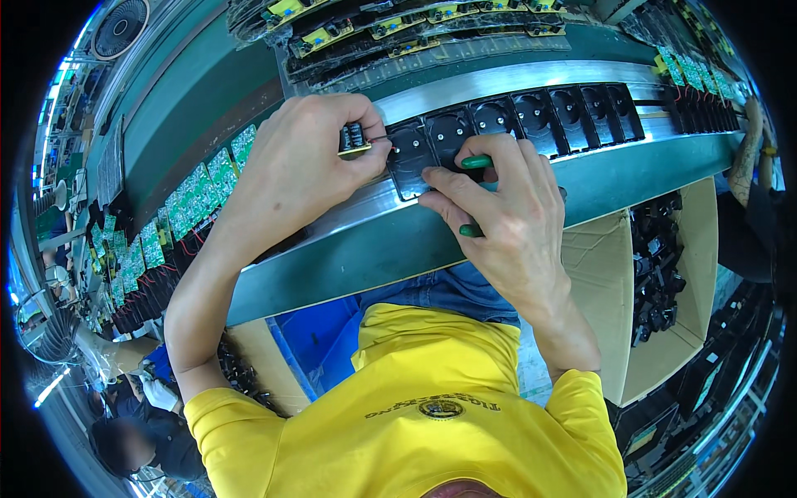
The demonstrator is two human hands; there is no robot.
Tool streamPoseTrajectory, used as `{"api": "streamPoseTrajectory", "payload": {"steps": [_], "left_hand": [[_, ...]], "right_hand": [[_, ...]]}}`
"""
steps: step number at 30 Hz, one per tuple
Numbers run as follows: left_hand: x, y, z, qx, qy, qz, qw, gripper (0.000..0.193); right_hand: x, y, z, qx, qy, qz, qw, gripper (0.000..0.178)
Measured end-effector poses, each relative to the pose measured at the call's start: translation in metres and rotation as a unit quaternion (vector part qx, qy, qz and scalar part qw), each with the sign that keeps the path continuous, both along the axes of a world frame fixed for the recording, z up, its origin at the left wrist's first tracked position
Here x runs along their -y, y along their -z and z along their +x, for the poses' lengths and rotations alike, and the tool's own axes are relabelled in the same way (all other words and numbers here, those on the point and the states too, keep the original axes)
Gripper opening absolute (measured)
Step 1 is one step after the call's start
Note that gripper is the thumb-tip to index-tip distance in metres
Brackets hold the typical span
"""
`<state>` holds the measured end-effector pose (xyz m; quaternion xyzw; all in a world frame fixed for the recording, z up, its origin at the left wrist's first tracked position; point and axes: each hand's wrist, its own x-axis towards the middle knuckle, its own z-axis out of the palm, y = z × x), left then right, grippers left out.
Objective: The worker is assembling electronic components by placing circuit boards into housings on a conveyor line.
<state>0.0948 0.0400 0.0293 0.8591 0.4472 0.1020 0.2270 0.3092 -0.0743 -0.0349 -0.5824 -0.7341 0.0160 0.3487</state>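
Pinching a small component [353, 139], left hand [303, 162] flanks black socket strip [515, 120]; right hand [506, 220] grips green tool [476, 162].

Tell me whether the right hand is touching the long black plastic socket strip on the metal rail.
Touching. The head view shows the right hand holding a green-handled tool, its index fingertip pressed onto the socket strip.
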Motion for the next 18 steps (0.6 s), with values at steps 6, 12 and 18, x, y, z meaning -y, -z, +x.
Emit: {"api": "streamPoseTrajectory", "payload": {"steps": [6, 12, 18], "left_hand": [[-0.001, 0.001, 0.005, 0.007, -0.005, -0.007, 1.0, 0.013], [-0.006, 0.001, -0.003, 0.061, 0.006, -0.055, 0.997, 0.017], [-0.007, -0.005, -0.008, 0.053, 0.016, -0.048, 0.997, 0.008]], "right_hand": [[0.0, 0.001, 0.0, 0.002, 0.002, 0.001, 1.0, 0.02], [0.0, 0.0, 0.0, 0.0, 0.0, -0.001, 1.0, 0.02], [0.0, 0.001, 0.001, 0.001, -0.001, 0.0, 1.0, 0.02]]}}
